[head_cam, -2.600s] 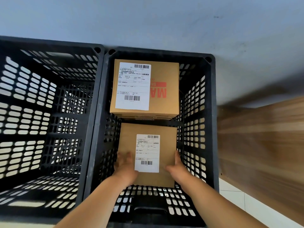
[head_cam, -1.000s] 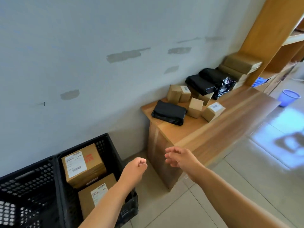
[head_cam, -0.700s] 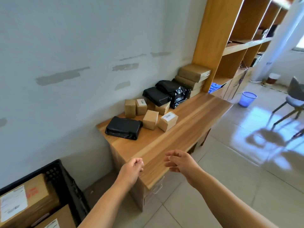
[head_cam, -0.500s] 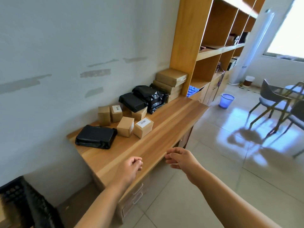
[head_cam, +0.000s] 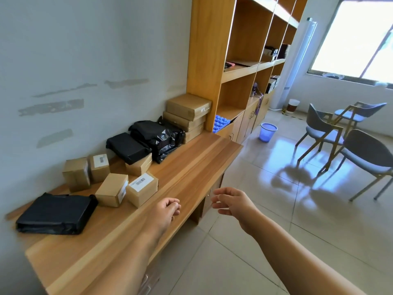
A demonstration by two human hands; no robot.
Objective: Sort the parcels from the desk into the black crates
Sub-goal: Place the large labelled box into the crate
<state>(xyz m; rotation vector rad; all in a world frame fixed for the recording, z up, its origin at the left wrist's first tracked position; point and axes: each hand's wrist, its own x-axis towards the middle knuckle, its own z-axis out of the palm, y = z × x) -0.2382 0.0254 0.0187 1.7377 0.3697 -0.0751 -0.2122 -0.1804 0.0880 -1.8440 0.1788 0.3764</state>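
**Nearest parcels lying forward and left of the left hand**

Both hands are hanging empty in front of the person. The left hand (head_cam: 167,210) is hovering over the front strip of the long wooden tabletop (head_cam: 191,167), its fingers curling loosely inward with nothing in the grip. The right hand (head_cam: 231,202) is hovering past the tabletop's front edge, over the tiled floor, fingers relaxed and slightly spread, also gripping nothing.

The parcels are lying along the wall side of the tabletop. Closest is the small brown cardboard box with a white barcode label on top (head_cam: 142,189), sitting just forward and to the left of the left hand; touching it on the left is a second small plain brown cardboard box (head_cam: 111,189). Further left, the flat black plastic mailer bag (head_cam: 56,213) is lying near the tabletop's end, its long axis running roughly along the tabletop. 2 more small brown boxes (head_cam: 86,172) are standing behind, by the wall.

The left hand is clearly nearer to the labelled box; the right hand would be crossing the body to reach it. No black crates are showing in this view.
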